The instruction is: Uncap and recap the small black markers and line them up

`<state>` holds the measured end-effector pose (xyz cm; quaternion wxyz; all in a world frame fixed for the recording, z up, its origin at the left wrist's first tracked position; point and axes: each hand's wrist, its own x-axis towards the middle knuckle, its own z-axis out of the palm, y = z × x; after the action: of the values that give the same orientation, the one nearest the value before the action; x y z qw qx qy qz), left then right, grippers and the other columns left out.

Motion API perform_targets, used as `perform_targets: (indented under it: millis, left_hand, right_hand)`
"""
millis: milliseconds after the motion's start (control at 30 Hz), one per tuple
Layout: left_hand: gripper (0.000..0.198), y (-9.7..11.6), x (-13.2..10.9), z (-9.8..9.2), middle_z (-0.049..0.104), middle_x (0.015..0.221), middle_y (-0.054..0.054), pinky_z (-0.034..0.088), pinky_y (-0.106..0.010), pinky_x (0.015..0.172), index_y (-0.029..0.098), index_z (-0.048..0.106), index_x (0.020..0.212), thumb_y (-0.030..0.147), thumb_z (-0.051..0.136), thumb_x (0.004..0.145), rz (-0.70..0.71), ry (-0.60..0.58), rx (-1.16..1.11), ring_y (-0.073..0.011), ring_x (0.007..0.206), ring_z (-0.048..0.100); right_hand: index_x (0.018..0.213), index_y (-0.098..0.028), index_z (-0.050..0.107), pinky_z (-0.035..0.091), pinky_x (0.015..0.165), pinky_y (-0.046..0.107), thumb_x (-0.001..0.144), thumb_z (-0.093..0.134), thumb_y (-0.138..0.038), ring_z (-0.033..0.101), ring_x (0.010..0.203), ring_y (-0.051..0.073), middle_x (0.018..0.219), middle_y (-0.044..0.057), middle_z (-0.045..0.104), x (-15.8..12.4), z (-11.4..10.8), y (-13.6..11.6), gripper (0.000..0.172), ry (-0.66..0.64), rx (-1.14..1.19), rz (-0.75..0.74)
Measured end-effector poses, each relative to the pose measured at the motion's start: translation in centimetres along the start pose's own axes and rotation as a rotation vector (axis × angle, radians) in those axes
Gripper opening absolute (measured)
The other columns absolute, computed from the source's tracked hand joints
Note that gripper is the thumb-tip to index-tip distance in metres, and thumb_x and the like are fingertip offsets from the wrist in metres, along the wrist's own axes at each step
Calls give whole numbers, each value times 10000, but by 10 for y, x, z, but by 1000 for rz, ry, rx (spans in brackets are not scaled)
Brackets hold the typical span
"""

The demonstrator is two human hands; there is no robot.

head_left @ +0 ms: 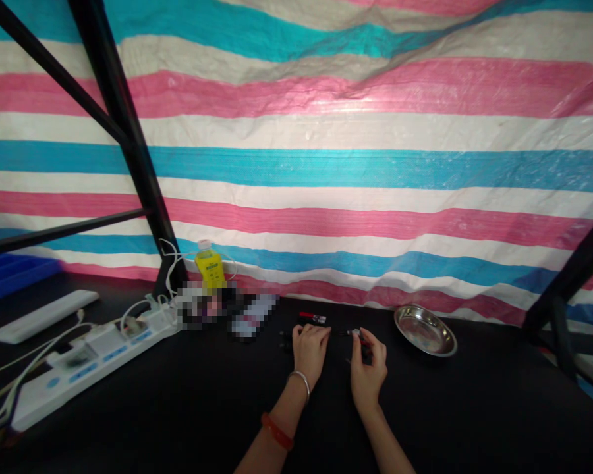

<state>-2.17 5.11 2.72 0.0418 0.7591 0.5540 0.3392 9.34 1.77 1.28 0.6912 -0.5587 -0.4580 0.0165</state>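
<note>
My left hand (310, 349) rests on the black table with its fingers curled over small dark parts I cannot make out. On that wrist are a silver bangle and a red band. My right hand (368, 368) is beside it, thumb and forefinger pinched on a small thin dark piece with a pale tip (354, 333). Just beyond my left hand lies a small red and black item (313, 318).
A shiny metal dish (425, 329) sits to the right of my hands. A white power strip (86, 365) with several cables lies at the left, and a yellow bottle (209, 265) stands by the striped tarp wall. Black frame posts rise at left and right.
</note>
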Motion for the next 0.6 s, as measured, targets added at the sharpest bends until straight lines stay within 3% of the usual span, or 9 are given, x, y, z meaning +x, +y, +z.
perform_targets:
  millis: [167, 367, 600]
  left_hand:
    - [271, 3, -1, 5, 659, 1068, -24, 334, -375, 842, 240, 597, 1088, 185, 546, 828, 75, -28, -64, -186, 983, 558]
    - [171, 9, -3, 4, 694, 916, -14, 338, -380, 822, 237, 639, 989, 245, 562, 836, 137, -79, -97, -178, 849, 590]
    - [178, 9, -3, 2, 679, 899, -15, 368, -344, 790, 234, 639, 992, 222, 560, 833, 222, -114, -112, -167, 850, 584]
  right_hand:
    - [984, -155, 580, 463, 732, 335, 818, 547, -404, 571, 822, 191, 908, 98, 607, -1, 1, 3, 301, 16, 43, 43]
    - [918, -162, 576, 435, 697, 319, 809, 554, -398, 556, 788, 181, 863, 78, 603, 1, 0, 5, 261, 20, 19, 48]
    - [1003, -166, 509, 456, 734, 334, 776, 602, -372, 592, 804, 177, 878, 66, 621, -1, 3, 9, 320, -77, 82, 74]
